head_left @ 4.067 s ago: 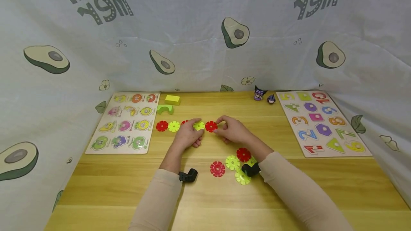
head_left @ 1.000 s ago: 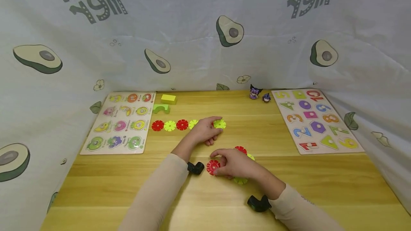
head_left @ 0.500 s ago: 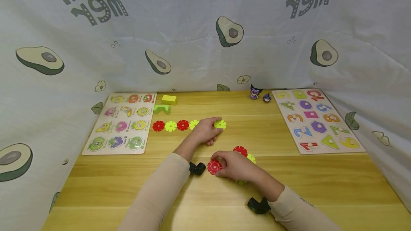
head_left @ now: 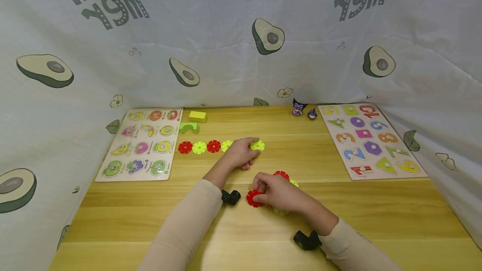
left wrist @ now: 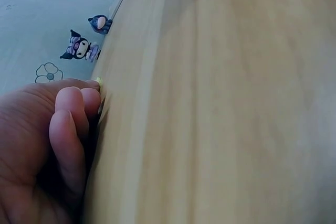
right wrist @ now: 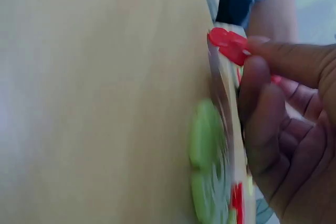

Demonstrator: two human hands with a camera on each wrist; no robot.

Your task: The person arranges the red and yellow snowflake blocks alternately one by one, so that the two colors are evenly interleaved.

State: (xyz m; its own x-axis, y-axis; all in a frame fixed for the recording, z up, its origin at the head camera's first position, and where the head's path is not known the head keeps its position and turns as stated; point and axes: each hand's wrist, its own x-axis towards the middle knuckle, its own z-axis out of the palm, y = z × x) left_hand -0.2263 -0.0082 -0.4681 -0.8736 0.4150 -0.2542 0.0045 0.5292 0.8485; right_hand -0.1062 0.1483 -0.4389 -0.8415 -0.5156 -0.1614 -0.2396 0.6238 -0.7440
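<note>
Fruit board (head_left: 101,178) and number board (head_left: 421,174): knobbed pieces seated in each. Left hand (head_left: 241,153): thumb and forefinger pinching the yellow disc (head_left: 257,144) at the row's right end, apparently steadying it. Right hand (head_left: 276,191): pinching a red disc (head_left: 252,199) beside the loose discs (head_left: 281,175) — edge-held, likely keeping its slots free.

A yellow disc (head_left: 258,145) has joined the end of the row (head_left: 199,147), the left hand (head_left: 239,153) has moved along to hold it, and the right hand (head_left: 279,192) has left the row and now pinches a red disc (head_left: 252,199).
</note>
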